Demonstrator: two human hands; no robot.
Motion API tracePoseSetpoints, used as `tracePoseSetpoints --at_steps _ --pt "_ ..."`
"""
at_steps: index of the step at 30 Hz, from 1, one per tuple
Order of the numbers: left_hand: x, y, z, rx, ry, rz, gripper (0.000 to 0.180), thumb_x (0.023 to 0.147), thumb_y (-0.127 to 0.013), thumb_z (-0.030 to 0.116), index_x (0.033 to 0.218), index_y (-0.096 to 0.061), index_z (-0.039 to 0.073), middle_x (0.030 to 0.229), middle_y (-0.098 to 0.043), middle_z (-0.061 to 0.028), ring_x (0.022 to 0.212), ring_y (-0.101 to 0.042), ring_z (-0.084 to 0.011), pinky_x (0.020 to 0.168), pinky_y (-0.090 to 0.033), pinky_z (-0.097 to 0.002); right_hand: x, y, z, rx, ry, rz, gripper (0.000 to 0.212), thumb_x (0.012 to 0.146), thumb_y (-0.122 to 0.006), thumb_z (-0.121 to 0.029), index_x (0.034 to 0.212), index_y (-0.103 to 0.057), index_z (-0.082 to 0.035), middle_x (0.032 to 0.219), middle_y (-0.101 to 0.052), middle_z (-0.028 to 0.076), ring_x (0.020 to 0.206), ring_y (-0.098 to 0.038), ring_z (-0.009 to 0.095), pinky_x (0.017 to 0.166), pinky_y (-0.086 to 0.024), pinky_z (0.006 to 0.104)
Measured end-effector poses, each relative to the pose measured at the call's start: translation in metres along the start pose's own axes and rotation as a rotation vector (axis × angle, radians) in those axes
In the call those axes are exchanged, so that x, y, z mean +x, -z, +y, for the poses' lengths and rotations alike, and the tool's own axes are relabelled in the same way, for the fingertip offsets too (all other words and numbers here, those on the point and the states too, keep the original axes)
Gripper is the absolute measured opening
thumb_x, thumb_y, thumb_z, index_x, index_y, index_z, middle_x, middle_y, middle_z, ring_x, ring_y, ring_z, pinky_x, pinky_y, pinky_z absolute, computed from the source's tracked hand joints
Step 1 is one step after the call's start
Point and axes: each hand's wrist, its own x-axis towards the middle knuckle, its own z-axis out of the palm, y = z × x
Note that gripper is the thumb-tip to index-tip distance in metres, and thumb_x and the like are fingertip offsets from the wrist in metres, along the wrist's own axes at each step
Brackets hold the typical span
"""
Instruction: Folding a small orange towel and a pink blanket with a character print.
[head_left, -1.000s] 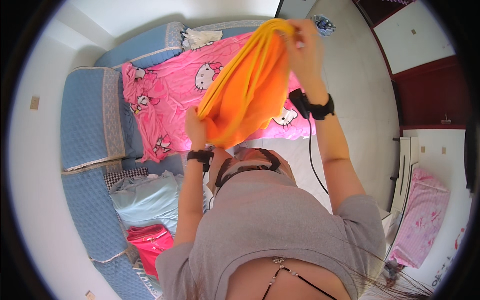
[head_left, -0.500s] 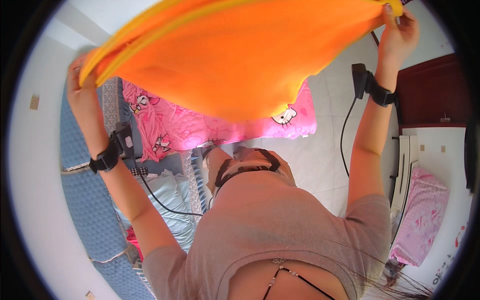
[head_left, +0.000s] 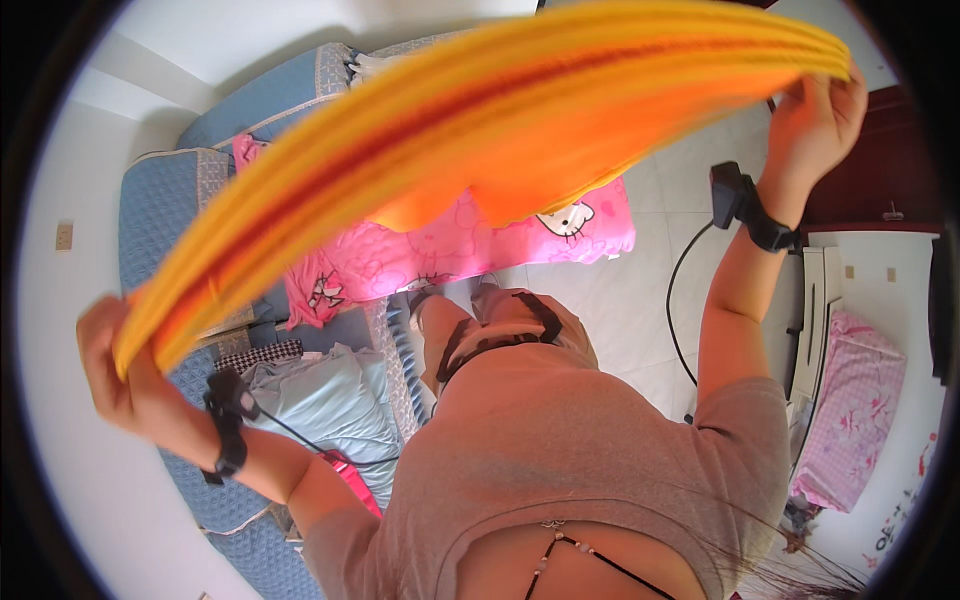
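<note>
An orange cloth (head_left: 500, 140) with a thick yellow edge is stretched in an arc in front of me, slightly blurred by motion. My left hand (head_left: 120, 365) is closed round one end of the yellow edge, low at the left. Higher up at the right, my right hand (head_left: 822, 125) pinches the other end. Folds run along the edge between the hands, and the lower part of the cloth hangs loosely over a pink patterned cover (head_left: 460, 240). Whether the cloth is a garment or a sheet cannot be told.
A blue quilted sofa (head_left: 165, 210) runs along the left, with a pale blue pillow (head_left: 325, 390) on it. Black straps with devices and cables are on both wrists. At the right are a dark red cabinet (head_left: 860, 190) and a pink checked cloth (head_left: 850, 410).
My left hand has dropped and moved outward with its end of the cloth. My right hand has lowered slightly to the right. More of the yellow edge now faces me.
</note>
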Motion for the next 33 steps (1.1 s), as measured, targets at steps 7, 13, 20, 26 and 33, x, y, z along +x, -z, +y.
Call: tracePoseSetpoints --at_steps 7,13,20,26,33 --pt "-0.024 0.055 0.036 -0.194 -0.212 0.096 0.008 0.08 -0.05 0.011 0.077 -0.055 0.005 0.077 -0.049 -0.0058 0.067 -0.044 -0.0158 0.056 -0.038 -0.023 0.029 0.078 -0.068 0.29 -0.466 -0.836 0.014 0.088 -0.048 -0.023 0.091 -0.052 -0.01 0.08 -0.049 0.008 0.071 -0.046 0.022 0.06 -0.043 0.0269" --pt "-0.02 0.12 0.038 -0.936 0.192 -0.152 0.012 0.081 -0.057 0.017 0.071 -0.053 0.013 0.075 -0.043 0.0009 0.069 -0.045 -0.0116 0.055 -0.036 -0.0224 0.001 0.083 -0.145 0.483 -0.335 -0.402 0.024 0.09 -0.042 -0.036 0.086 -0.054 -0.016 0.073 -0.048 -0.001 0.068 -0.04 0.015 0.053 -0.036 0.0217" --pt "-0.021 0.031 0.084 -1.307 -0.318 0.066 0.014 0.079 -0.046 0.006 0.068 -0.041 0.012 0.069 -0.035 0.003 0.062 -0.038 -0.0084 0.055 -0.033 -0.0228 -0.01 0.09 -0.155 0.72 0.065 -0.222 0.028 0.087 -0.044 -0.041 0.092 -0.06 -0.019 0.089 -0.06 -0.005 0.067 -0.047 0.01 0.055 -0.036 0.0189" --pt "-0.015 -0.015 0.075 -1.469 -0.527 0.149 0.019 0.077 -0.037 -0.002 0.065 -0.032 0.012 0.065 -0.028 0.0047 0.056 -0.031 -0.0056 0.055 -0.031 -0.0232 -0.036 0.078 -0.124 0.376 0.268 -0.122 0.026 0.086 -0.046 -0.031 0.098 -0.057 -0.011 0.093 -0.058 0.0 0.076 -0.052 0.013 0.066 -0.042 0.0242" --pt "-0.021 -0.015 -0.003 -0.86 -0.303 -0.104 0.011 0.077 -0.049 0.008 0.068 -0.05 0.011 0.07 -0.047 -0.0021 0.058 -0.046 -0.0137 0.053 -0.037 -0.029 -0.045 0.049 -0.058 -0.122 -0.03 -0.214 0.027 0.086 -0.047 -0.017 0.109 -0.051 -0.003 0.101 -0.056 0.008 0.087 -0.053 0.015 0.074 -0.043 0.0253"
